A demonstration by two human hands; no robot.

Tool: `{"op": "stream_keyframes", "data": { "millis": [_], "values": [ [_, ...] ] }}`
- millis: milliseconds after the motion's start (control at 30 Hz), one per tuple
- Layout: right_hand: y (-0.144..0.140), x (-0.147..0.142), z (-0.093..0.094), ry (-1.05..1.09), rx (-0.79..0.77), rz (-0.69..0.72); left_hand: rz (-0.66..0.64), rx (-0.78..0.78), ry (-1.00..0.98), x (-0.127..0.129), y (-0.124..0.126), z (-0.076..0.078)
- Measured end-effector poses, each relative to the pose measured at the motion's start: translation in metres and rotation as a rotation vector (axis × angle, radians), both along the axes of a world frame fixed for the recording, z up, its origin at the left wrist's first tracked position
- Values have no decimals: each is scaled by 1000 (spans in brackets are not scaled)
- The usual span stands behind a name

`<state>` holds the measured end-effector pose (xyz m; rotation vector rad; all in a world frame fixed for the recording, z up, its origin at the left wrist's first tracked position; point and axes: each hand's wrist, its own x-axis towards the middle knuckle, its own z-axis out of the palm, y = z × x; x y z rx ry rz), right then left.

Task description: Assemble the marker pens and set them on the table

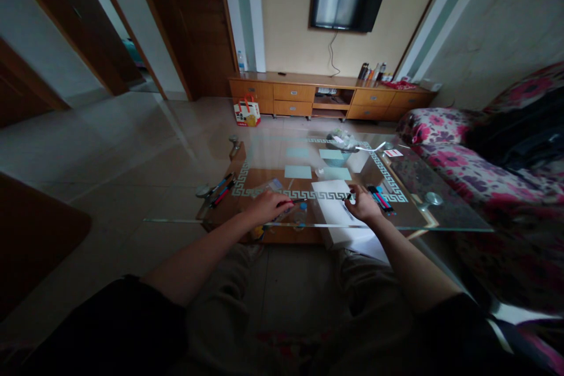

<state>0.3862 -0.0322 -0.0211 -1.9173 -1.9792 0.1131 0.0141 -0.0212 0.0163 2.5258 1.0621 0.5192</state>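
Above the near part of the glass table point(458, 220), my left hand point(267, 207) is closed round a red and dark pen point(298, 201) whose thin end points right. My right hand point(363, 204) pinches a small dark piece point(347, 197), possibly a pen cap; its exact kind is unclear. A gap separates the two hands. Beside my right hand lie several black, red and blue pens point(382, 200). Farther left of my left hand is another group of pens point(222, 190).
Beneath the glass show a white box point(337, 235) and a bottle with a blue cap point(301, 214). A basket point(335, 158) and a plastic bag point(342, 138) are toward the far side. A floral sofa point(493, 170) stands right; a wooden TV cabinet point(293, 93) stands along the wall.
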Motion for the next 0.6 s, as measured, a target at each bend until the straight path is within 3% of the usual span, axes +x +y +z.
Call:
{"op": "stream_keyframes", "data": {
  "millis": [233, 400, 600],
  "values": [
    [-13, -43, 34, 29, 289, 104, 12, -16, -15, 2, 0, -2],
    [-30, -90, 49, 36, 214, 436, -15, -6, -27, 6, -3, 1],
    [-41, -121, 54, -21, 122, 643, -97, -20, -78, 11, -6, 1]
  ]
}}
